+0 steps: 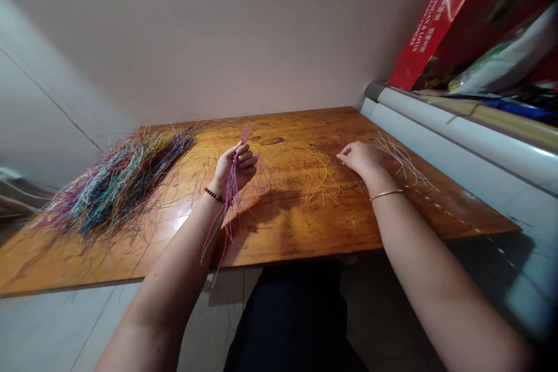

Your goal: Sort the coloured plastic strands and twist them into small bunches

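Observation:
My left hand point(239, 167) is closed around a bundle of thin coloured wires point(231, 186), mostly pink and purple with some green and red. The loose ends hang down past my wrist, and short tips stick up above the thumb. Over the right part of the table, my right hand point(358, 158) has thumb and forefinger pinched together beside faint reddish wires point(335, 145). What those fingertips hold is too small to make out. Between the hands lie scattered yellow wires point(322, 174). White wires point(403, 160) lie to the right of my right hand.
A large heap of mixed coloured wires point(117, 180) covers the left of the wooden table point(288, 232). A wall stands behind. Along the right side runs a pale cabinet-like surface point(457, 145), with a red box point(440, 17) and plastic bags on top.

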`<state>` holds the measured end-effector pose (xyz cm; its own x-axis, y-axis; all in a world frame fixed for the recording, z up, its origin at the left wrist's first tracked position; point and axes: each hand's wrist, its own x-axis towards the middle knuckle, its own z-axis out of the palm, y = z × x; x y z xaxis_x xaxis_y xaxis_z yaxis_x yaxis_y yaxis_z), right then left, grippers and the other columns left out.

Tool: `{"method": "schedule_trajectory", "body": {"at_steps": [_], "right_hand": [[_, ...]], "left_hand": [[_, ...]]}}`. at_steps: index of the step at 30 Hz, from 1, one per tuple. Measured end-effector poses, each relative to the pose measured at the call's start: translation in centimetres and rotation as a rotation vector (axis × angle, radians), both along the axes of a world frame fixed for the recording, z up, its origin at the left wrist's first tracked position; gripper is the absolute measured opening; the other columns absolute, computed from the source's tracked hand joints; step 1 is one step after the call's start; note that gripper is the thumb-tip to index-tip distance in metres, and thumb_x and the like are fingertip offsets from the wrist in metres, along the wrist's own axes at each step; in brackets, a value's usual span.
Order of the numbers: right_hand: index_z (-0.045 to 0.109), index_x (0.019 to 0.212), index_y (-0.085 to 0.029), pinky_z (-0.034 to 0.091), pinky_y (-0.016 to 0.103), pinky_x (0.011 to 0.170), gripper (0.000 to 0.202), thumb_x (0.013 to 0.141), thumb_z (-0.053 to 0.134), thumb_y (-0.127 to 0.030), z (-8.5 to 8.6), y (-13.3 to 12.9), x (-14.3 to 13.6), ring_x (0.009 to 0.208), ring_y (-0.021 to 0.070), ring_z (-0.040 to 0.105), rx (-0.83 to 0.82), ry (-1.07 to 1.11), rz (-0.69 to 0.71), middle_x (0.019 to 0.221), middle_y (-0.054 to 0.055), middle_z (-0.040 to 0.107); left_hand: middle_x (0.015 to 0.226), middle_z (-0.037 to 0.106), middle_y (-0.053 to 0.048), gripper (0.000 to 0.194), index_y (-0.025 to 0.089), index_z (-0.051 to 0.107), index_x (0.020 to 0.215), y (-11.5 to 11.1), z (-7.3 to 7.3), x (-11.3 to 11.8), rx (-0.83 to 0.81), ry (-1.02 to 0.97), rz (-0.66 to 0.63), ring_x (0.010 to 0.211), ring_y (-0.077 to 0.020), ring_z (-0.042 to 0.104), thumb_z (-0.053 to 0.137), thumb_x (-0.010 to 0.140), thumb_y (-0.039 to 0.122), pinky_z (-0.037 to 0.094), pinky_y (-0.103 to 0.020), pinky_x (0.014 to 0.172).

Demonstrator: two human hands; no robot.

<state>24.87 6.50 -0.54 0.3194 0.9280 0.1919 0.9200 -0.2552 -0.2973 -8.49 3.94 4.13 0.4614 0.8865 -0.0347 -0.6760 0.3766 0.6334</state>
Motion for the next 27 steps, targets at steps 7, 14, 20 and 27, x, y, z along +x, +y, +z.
{"method": "schedule_trajectory", "body": {"at_steps": [7,14,20,27], "right_hand": [[0.075,0.081,-0.025,0.044,0.03,0.061,0.02,0.074,0.063,-0.04,-0.2,-0.1,-0.2,0.074,0.022,0.064,-0.001,-0.063,0.001,0.084,0.009,0.072],[0.075,0.079,-0.026,0.046,0.035,0.064,0.021,0.069,0.068,-0.043,-0.2,-0.1,-0.4,0.075,0.0253,0.064,-0.025,-0.068,-0.029,0.082,0.009,0.071],[0.074,0.082,-0.017,0.046,0.037,0.067,0.032,0.076,0.059,-0.044,0.0,-0.1,-0.1,0.077,0.0277,0.065,0.155,0.023,-0.048,0.081,0.015,0.07],[0.07,0.081,-0.015,0.041,0.025,0.045,0.04,0.082,0.052,-0.05,2.6,-2.0,-7.5,0.046,0.011,0.051,0.257,0.725,0.491,0.073,0.009,0.069]], "left_hand": [[0.049,0.03,0.005,0.031,0.018,0.033,0.06,0.0,-0.2,0.1,0.013,-0.032,-0.021,0.041,-0.0065,0.035,0.045,0.089,0.023,0.026,-0.02,0.039],[0.049,0.03,0.005,0.031,0.018,0.035,0.06,-0.1,-0.2,0.2,0.002,-0.015,-0.015,0.041,-0.0063,0.033,0.045,0.089,0.023,0.025,-0.02,0.04],[0.049,0.027,0.005,0.031,0.018,0.037,0.061,0.3,-0.5,0.4,0.029,0.073,-0.012,0.04,-0.0066,0.032,0.047,0.088,0.027,0.024,-0.019,0.039],[0.052,0.032,0.004,0.029,0.015,0.046,0.061,0.3,-2.0,1.8,0.257,0.319,-0.008,0.044,-0.0057,0.033,0.057,0.082,0.033,0.024,-0.018,0.04]]}}
